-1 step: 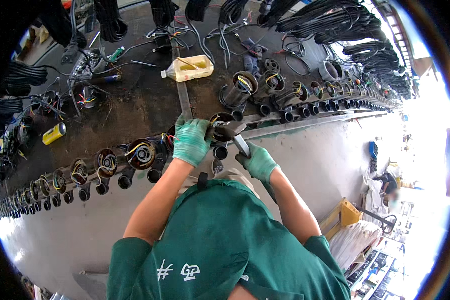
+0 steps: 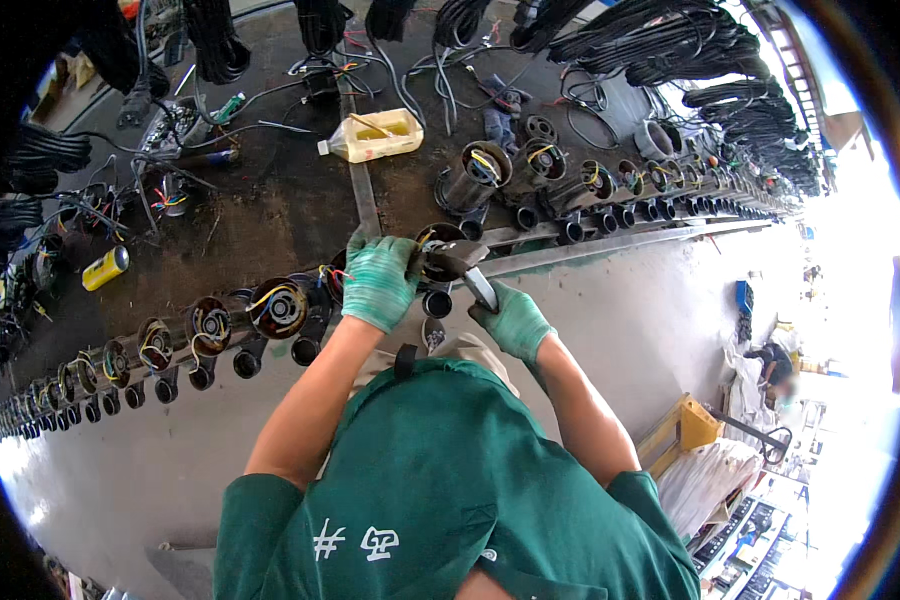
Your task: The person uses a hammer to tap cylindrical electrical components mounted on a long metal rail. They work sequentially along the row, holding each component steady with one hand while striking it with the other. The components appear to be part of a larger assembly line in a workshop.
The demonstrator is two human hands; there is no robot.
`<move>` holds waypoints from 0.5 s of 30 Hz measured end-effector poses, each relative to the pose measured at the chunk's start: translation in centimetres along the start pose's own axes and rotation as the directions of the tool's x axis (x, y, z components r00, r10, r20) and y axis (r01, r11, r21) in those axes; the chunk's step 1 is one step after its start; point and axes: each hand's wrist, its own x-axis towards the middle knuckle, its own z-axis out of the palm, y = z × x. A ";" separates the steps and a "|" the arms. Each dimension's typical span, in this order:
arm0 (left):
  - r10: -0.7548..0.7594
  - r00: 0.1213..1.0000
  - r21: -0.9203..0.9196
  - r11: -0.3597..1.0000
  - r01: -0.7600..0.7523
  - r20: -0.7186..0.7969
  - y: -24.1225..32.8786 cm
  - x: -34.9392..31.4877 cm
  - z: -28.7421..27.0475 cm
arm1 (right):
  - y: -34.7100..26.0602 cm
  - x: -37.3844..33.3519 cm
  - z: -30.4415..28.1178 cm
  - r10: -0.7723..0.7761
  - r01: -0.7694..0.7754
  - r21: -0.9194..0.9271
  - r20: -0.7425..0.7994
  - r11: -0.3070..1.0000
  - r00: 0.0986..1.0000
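Observation:
My right hand (image 2: 515,320), in a green-and-white knit glove, is wrapped round the grey shaft of a hammer (image 2: 482,288). Its dark wedge-like head lies over the open end of a round motor housing (image 2: 438,236) at the bench edge. On the left side of that housing, my left hand (image 2: 381,283), gloved the same way, grips with bent fingers; part of the grip is hidden. Yellow wire shows inside the housing's far rim. Left of my left hand, another open motor housing (image 2: 279,308) holds copper-coloured windings and loose wires.
Several similar housings line the bench edge both ways. On the dark bench (image 2: 260,220) lie a cut-open plastic bottle (image 2: 375,137) with yellowish liquid and a yellow can (image 2: 106,268). Black cable bundles (image 2: 660,45) hang along the far side. A yellow pallet truck (image 2: 698,424) stands behind right.
The whole view shifts very slightly. Both hands and the hammer keep the same place on the housing.

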 end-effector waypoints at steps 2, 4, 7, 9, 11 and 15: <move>0.014 1.000 -0.010 1.000 -0.014 0.002 0.1 -0.1 0.2 | 1.0 -0.3 -0.4 -0.012 0.014 0.033 -0.039 0.999 0.999; 0.009 1.000 0.022 1.000 -0.010 0.028 0.4 0.3 0.3 | 2.5 -0.2 -1.2 -0.048 0.059 0.101 -0.107 0.993 0.993; -0.045 0.997 0.099 0.994 0.039 0.066 0.8 0.5 -0.2 | 5.1 0.2 -3.5 -0.067 0.092 0.112 -0.211 0.989 0.975; -0.045 0.996 0.116 0.993 0.036 0.071 1.1 0.6 -0.1 | 8.3 0.7 -5.4 -0.044 0.068 0.079 -0.277 0.995 0.960; 0.007 1.000 0.148 0.989 -0.007 -0.003 1.5 0.8 0.4 | 13.8 2.0 -6.8 0.003 0.013 0.051 -0.302 0.999 0.953; 0.175 0.982 0.198 0.968 -0.157 -0.073 7.9 3.2 0.5 | 23.8 4.1 -8.4 0.100 -0.090 0.047 -0.275 0.995 0.956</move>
